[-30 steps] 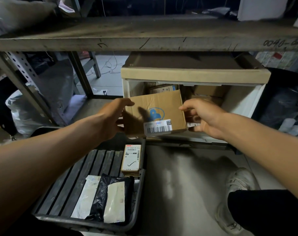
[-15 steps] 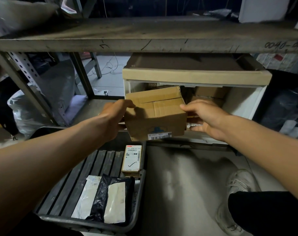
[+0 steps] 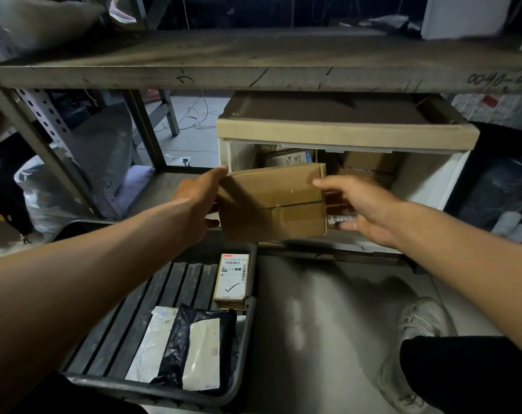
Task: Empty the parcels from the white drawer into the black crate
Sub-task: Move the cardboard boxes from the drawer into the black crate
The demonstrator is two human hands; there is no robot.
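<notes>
Both hands, L & R, gripped a cardboard box before the white drawer w/ more parcels; black crate held three.

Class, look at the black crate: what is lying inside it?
Inside the black crate: a small labelled box at the far end, a white mailer and a black mailer nearer. Anything beneath those is covered.

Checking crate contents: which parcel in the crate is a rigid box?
The small labelled box at the black crate's far right corner; the others are flat soft mailers.
</notes>
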